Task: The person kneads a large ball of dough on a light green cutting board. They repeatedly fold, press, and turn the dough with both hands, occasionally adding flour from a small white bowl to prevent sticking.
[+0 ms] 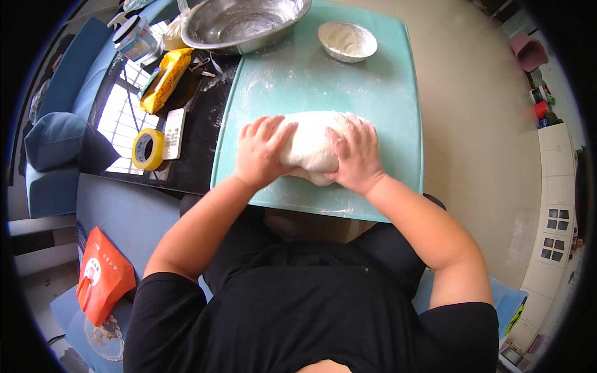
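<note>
A large, smooth lump of white dough point(309, 144) rests on a teal board point(298, 93) dusted with flour. My left hand point(264, 151) grips its left side, fingers curled over the top edge. On the opposite side my right hand point(356, 152) presses in, with fingers over the dough and the thumb lower down at its near edge. The dough bulges between both palms, and a fold hangs at its near side. Its underside is hidden.
Beyond the dough stand a small metal bowl of flour point(347, 42) and a wide floury steel basin point(242, 25). On the black table at left lie a yellow tape roll point(148, 150), a white remote point(173, 133) and a yellow packet point(165, 81). An orange bag point(104, 276) sits lower left.
</note>
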The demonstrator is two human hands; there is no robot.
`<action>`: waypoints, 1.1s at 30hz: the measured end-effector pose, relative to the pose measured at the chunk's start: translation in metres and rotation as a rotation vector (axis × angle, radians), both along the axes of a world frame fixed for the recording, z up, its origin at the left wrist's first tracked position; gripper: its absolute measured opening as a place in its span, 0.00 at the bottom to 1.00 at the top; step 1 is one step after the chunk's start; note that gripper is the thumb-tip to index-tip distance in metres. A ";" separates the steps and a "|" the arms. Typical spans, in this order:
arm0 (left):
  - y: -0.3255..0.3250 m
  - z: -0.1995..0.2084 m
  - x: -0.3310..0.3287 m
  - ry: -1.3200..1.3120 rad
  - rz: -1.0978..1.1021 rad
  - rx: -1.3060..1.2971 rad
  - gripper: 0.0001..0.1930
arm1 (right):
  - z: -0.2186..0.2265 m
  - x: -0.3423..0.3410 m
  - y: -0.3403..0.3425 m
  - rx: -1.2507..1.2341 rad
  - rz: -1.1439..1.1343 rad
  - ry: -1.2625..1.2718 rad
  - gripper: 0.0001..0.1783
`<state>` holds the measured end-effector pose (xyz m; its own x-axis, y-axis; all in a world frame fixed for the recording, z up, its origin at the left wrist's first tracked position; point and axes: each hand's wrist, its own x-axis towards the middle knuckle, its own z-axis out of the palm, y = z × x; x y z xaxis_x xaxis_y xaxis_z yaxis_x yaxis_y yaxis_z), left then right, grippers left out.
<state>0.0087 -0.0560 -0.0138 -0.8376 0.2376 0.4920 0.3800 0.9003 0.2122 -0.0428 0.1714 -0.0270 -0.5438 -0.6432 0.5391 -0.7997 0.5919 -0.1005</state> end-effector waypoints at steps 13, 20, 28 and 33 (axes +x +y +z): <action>-0.041 -0.018 -0.123 -0.151 -0.031 0.110 0.31 | -0.006 -0.124 -0.022 0.050 -0.070 -0.080 0.45; -0.055 -0.025 -0.147 -0.176 0.086 0.156 0.25 | 0.000 -0.141 -0.051 0.163 -0.232 -0.263 0.40; -0.035 0.014 -0.095 -0.265 -0.038 0.222 0.32 | 0.041 -0.092 -0.017 0.051 -0.174 -0.506 0.40; -0.011 0.041 -0.032 -0.046 0.050 0.399 0.24 | 0.056 -0.025 -0.027 0.028 -0.133 -0.243 0.39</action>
